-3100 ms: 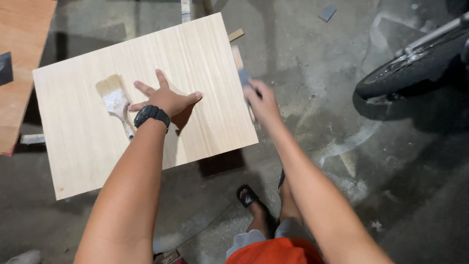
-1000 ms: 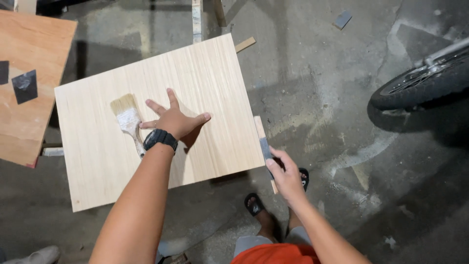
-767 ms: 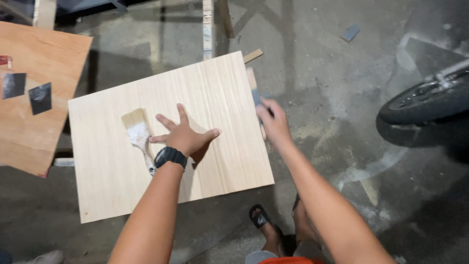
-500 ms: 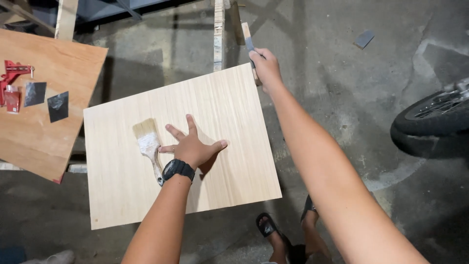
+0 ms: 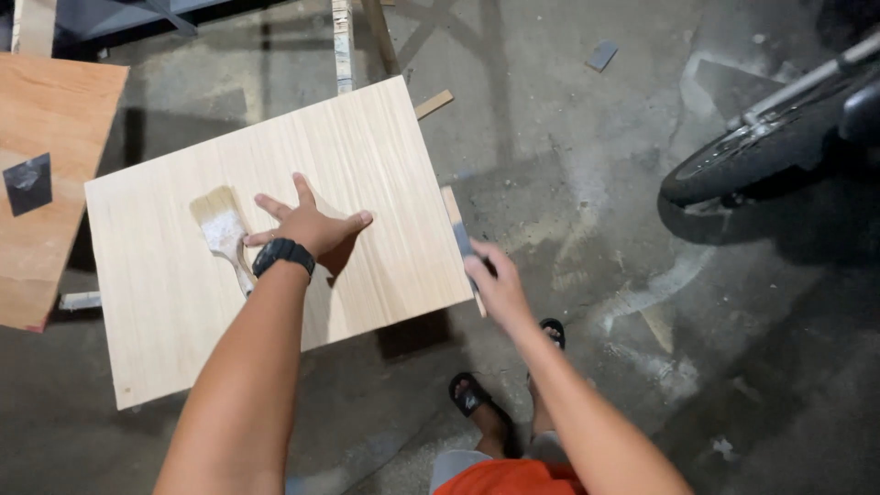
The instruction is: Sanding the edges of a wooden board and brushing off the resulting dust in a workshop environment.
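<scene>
My left hand [image 5: 307, 227] lies flat and open on the stiff, light wooden board [image 5: 275, 229], while my right hand [image 5: 490, 282] grips a sanding block [image 5: 464, 246] against its right edge.

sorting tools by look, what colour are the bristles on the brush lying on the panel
Pale cream bristles smeared white, on the light wood panel; head view.

Person, head view: bare arms, no sleeves. Black wristwatch [image 5: 283, 255] on the left wrist. Orange garment [image 5: 518, 478] at the waist, grey shorts [image 5: 458, 463], black sandals [image 5: 470, 394] on both feet.
</scene>
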